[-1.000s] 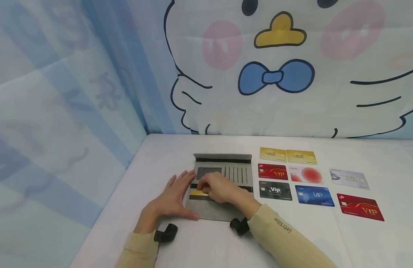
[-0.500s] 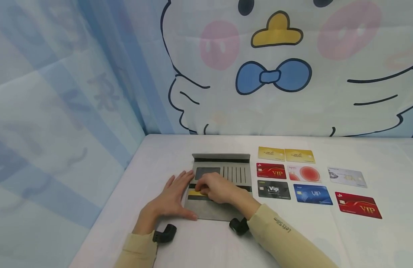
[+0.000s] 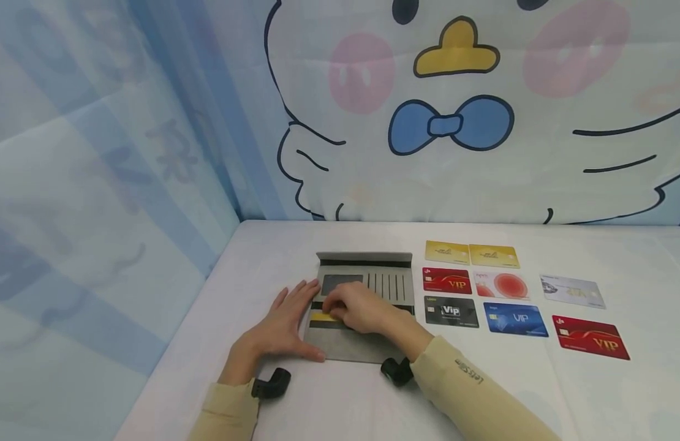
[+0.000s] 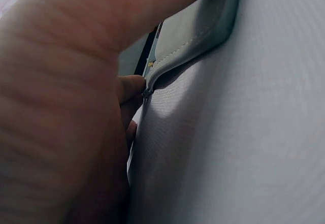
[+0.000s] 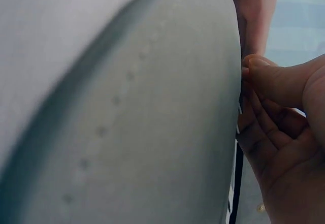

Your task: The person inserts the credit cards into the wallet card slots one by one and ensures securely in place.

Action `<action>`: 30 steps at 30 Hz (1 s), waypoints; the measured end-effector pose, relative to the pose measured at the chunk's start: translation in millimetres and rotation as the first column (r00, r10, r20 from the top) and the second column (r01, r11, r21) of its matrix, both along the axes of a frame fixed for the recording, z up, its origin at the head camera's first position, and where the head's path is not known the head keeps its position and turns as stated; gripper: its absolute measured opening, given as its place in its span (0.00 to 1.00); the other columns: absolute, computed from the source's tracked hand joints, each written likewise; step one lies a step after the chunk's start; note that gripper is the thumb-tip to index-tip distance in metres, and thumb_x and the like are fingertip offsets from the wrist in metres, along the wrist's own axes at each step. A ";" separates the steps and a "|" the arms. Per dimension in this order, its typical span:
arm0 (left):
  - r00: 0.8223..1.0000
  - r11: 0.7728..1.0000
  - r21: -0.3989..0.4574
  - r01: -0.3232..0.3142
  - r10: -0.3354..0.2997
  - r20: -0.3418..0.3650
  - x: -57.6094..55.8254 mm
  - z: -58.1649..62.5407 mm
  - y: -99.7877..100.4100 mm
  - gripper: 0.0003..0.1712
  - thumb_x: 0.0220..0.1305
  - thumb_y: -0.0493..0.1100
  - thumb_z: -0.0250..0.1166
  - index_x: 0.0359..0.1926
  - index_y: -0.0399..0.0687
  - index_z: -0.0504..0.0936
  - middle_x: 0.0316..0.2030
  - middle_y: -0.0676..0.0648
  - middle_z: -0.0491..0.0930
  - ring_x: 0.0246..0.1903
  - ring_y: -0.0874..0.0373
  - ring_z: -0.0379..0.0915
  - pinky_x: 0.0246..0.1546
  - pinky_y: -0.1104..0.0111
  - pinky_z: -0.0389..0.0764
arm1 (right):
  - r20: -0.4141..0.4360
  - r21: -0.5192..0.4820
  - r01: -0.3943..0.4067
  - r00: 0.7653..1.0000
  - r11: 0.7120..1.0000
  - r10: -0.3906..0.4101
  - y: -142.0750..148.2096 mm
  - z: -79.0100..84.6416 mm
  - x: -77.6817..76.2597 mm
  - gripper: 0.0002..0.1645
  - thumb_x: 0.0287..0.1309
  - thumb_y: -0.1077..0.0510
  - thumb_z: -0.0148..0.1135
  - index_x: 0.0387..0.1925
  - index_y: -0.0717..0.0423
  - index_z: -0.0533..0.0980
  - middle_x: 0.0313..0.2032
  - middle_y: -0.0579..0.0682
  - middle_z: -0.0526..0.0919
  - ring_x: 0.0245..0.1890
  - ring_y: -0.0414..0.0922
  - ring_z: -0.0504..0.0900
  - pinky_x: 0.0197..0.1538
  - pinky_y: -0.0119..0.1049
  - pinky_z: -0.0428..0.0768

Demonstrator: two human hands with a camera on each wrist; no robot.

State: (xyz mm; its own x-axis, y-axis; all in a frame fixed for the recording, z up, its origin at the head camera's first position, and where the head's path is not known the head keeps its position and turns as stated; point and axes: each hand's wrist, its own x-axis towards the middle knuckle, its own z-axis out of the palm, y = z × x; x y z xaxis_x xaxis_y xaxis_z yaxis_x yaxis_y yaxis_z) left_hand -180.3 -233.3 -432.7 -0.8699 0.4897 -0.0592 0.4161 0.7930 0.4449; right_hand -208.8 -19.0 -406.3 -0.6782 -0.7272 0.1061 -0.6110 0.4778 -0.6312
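A grey wallet [image 3: 367, 350] lies unfolded on the table, with card slots and a dark panel on its inside. One gold card [image 3: 320, 316] shows as a strip in a slot at the wallet's left side. My right hand [image 3: 364, 311] bends over the wallet, its thumb and fingertips pinching at the card's upper edge and hiding part of it. In the right wrist view, the thumb and index finger of the right hand [image 5: 282, 107] meet just past the stitched wallet [image 5: 167, 102]. My left hand [image 3: 285, 327] spreads along the wallet's left edge, fingers straight, thumb at the lower corner.
Right of the wallet lie several cards in loose rows: two gold cards [image 3: 494, 256], a red VIP card [image 3: 447, 280], a white card [image 3: 501, 286], a black Vip card [image 3: 451, 317] and a blue card [image 3: 516, 324]. Farther right are a silver card [image 3: 573, 291] and another red card [image 3: 591, 342].
The view shifts slightly. Both hands stay almost in place; the right wrist moves a little to the right while its fingertips remain at the gold card.
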 end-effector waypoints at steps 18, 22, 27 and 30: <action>1.000 1.000 0.010 0.007 -0.007 -0.017 0.0 0.9 0.3 0.71 0.32 0.77 0.67 0.73 0.50 0.48 0.72 0.51 0.45 0.70 0.56 0.32 0.67 0.54 0.32 | 0.040 -0.062 0.060 0.998 0.996 -0.058 20.1 6.6 -7.5 0.09 0.60 0.63 0.59 0.42 0.58 0.80 0.39 0.47 0.82 0.39 0.39 0.78 0.47 0.36 0.77; 1.000 1.000 0.006 0.012 -0.012 -0.027 -0.3 1.2 1.1 0.71 0.32 0.77 0.67 0.72 0.49 0.48 0.72 0.51 0.45 0.70 0.55 0.32 0.67 0.54 0.32 | 0.054 -0.048 0.068 0.996 0.997 -0.065 27.1 6.2 -6.5 0.09 0.60 0.62 0.60 0.42 0.56 0.80 0.38 0.45 0.82 0.38 0.38 0.78 0.46 0.37 0.77; 1.000 1.000 -0.002 -0.001 0.001 -0.016 0.0 1.5 1.5 0.72 0.31 0.78 0.67 0.73 0.51 0.48 0.72 0.52 0.45 0.70 0.57 0.31 0.67 0.56 0.32 | 0.081 -0.046 0.103 0.992 0.994 -0.099 40.4 11.3 -5.3 0.12 0.61 0.60 0.60 0.46 0.54 0.79 0.40 0.44 0.81 0.40 0.38 0.76 0.48 0.37 0.77; 1.000 1.000 -0.009 -0.012 0.012 -0.009 0.5 1.4 1.6 0.72 0.30 0.78 0.67 0.73 0.52 0.47 0.72 0.52 0.45 0.70 0.57 0.31 0.67 0.56 0.31 | 0.077 -0.059 0.099 0.993 0.993 -0.094 49.0 15.4 -5.6 0.13 0.60 0.59 0.61 0.47 0.54 0.79 0.40 0.43 0.80 0.39 0.38 0.76 0.47 0.36 0.77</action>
